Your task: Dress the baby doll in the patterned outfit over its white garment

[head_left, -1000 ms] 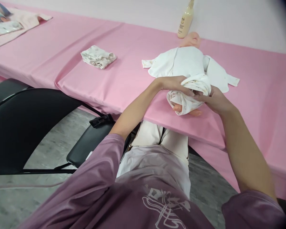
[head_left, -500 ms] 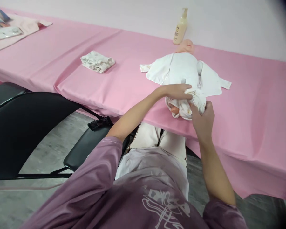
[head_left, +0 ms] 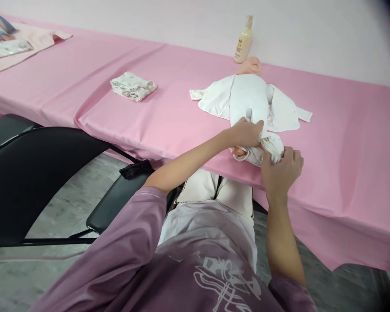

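Note:
A baby doll [head_left: 248, 93] with a white cloth body lies on its back, its head toward the wall. Spread out under it is an opened white baby top [head_left: 216, 97], sleeves out to both sides. Patterned white baby pants [head_left: 273, 145] are bunched around the doll's lower legs, and an orange-pink foot [head_left: 238, 151] shows in one opening. My left hand [head_left: 247, 132] is closed at the upper edge of the pants, over the doll's legs; its fingertips are partly hidden. My right hand [head_left: 281, 171] grips the bunched lower end of the pants, thumb inward.
A pump bottle [head_left: 243, 43] stands by the wall behind the doll's head. Folded patterned cloth [head_left: 133, 86] lies left on the pink-covered table [head_left: 97, 65]. A pink cloth [head_left: 42, 41] with packaged items is at far left. A black chair [head_left: 39, 182] stands beside me, a phone [head_left: 134, 169] on a seat.
My right hand has shifted slightly right and down with the pants, turning its knuckles upward. My left hand has curled more tightly over the doll's legs and the pants' edge.

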Available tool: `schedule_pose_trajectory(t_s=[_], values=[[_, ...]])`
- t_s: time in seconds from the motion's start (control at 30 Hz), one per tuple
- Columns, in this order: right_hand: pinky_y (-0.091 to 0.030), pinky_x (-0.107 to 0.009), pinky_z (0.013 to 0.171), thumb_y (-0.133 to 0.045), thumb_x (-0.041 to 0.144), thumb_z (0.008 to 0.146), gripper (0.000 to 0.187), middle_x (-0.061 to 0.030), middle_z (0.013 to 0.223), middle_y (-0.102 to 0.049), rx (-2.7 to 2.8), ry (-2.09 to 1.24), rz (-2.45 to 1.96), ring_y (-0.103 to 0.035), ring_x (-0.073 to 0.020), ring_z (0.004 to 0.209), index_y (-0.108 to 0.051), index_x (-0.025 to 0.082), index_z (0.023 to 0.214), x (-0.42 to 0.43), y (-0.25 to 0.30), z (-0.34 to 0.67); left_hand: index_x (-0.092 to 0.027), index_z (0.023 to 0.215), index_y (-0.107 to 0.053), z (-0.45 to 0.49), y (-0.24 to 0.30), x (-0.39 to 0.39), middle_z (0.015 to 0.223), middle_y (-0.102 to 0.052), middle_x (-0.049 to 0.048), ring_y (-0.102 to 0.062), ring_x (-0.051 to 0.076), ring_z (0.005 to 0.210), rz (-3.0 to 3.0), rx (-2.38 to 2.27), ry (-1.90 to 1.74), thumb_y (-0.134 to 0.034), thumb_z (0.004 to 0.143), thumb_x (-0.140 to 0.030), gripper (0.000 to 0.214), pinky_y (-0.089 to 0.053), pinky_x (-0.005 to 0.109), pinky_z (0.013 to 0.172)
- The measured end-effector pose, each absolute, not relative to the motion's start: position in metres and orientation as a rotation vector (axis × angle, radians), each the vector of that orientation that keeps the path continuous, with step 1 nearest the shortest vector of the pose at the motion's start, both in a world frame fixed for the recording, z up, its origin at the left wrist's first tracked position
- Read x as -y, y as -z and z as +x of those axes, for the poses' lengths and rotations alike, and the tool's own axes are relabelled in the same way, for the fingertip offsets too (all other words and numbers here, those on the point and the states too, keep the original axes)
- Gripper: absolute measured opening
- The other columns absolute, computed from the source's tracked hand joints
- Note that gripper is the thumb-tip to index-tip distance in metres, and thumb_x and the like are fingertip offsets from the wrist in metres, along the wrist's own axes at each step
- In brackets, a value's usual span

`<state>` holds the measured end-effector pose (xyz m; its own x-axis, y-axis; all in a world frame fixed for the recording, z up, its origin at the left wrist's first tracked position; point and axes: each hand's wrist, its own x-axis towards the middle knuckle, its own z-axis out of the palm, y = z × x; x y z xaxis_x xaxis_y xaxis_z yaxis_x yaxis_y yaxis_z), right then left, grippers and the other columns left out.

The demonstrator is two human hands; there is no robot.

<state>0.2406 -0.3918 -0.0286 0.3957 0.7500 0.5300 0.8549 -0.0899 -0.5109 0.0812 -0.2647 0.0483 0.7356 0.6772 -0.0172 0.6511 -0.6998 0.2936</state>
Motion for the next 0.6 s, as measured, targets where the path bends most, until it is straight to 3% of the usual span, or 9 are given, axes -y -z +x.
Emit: schedule_pose_trajectory(t_s=[0.1, 0.23, 0.33, 0.6], values=[[-0.052, -0.057, 0.107, -0.061, 0.038, 0.090, 0.025, -0.0207, 0.127, -0.065, 1.372, 0.103, -1.832, -0.064, -0.0384, 0.119, -0.058, 0.022, 0.109, 0.392, 0.029, 0.241, -0.007, 0.142, -0.059, 0.084, -0.040, 0.266, 0.103, -0.080, 0.0175, -0.074, 0.040, 0.098, 2.692, -1.061, -0.177, -0.065, 0.091, -0.029, 0.056, -0.042, 0.052, 0.112], [-0.055, -0.055, 0.099, -0.064, 0.041, 0.091, 0.025, -0.0130, 0.102, -0.068, 1.282, -0.096, -1.872, -0.065, -0.0345, 0.095, -0.057, 0.024, 0.109, 0.390, 0.025, 0.238, -0.007, 0.144, -0.056, 0.084, -0.037, 0.270, 0.093, -0.076, 0.0127, -0.071, 0.039, 0.094, 2.724, -1.064, -0.179, -0.071, 0.075, -0.022, 0.072, -0.042, 0.051, 0.110], [-0.054, -0.054, 0.098, -0.065, 0.041, 0.090, 0.026, -0.0107, 0.097, -0.067, 1.210, -0.154, -1.880, -0.062, -0.0323, 0.087, -0.055, 0.024, 0.107, 0.389, 0.022, 0.237, -0.005, 0.142, -0.055, 0.082, -0.040, 0.275, 0.095, -0.073, 0.0142, -0.068, 0.042, 0.102, 2.699, -1.047, -0.199, -0.073, 0.068, -0.020, 0.078, -0.042, 0.051, 0.112], [-0.050, -0.039, 0.083, -0.063, 0.035, 0.092, 0.013, -0.0035, 0.093, -0.063, 1.085, -0.342, -1.742, -0.057, -0.0229, 0.082, -0.055, 0.026, 0.095, 0.389, 0.012, 0.233, -0.019, 0.135, -0.053, 0.069, -0.041, 0.275, 0.101, -0.072, 0.0113, -0.064, 0.042, 0.113, 2.565, -0.990, -0.299, -0.073, 0.079, -0.031, 0.061, -0.042, 0.053, 0.117]])
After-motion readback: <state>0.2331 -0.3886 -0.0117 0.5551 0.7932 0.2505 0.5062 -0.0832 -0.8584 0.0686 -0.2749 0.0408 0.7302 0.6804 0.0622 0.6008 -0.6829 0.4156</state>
